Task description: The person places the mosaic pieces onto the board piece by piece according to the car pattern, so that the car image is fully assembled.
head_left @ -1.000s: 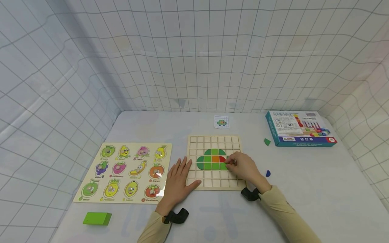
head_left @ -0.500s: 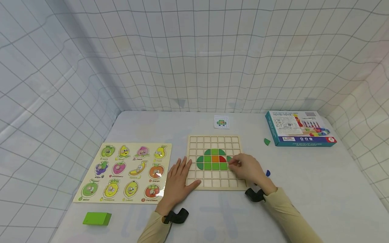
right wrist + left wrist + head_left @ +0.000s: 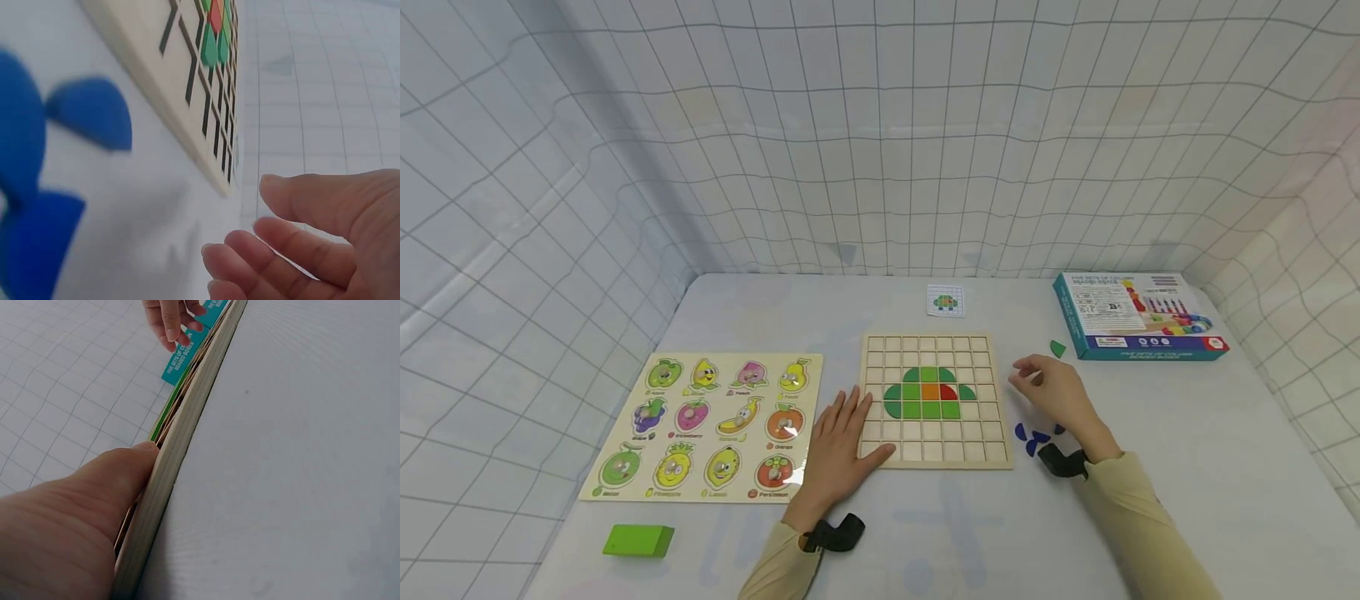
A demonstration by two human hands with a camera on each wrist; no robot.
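Note:
A wooden grid board [image 3: 928, 452] lies on the table with green, orange and red tiles [image 3: 930, 392] set in its middle cells. My left hand [image 3: 838, 446] rests flat at the board's left edge with its fingers spread. In the left wrist view its thumb [image 3: 119, 478] lies against the board's edge. My right hand [image 3: 1060, 396] hovers right of the board, fingers loosely bent; the right wrist view shows nothing between its thumb and fingers [image 3: 294, 250]. A loose green quarter-round tile [image 3: 1057, 348] lies just beyond it. Several blue quarter-round tiles [image 3: 1040, 437] lie below, partly hidden by hand and wrist.
Left of the board lies a fruit puzzle [image 3: 700, 429], with a green block [image 3: 638, 540] in front of it. A small pattern card [image 3: 945, 301] sits behind the board. A boxed bead set [image 3: 1138, 317] stands at the back right, near the grid-lined cloth wall [image 3: 880, 150].
My right hand has let go of a green quarter-round tile at the shape's right end and moved right, off the board. Blue tiles now show beneath it. My left hand has stayed put.

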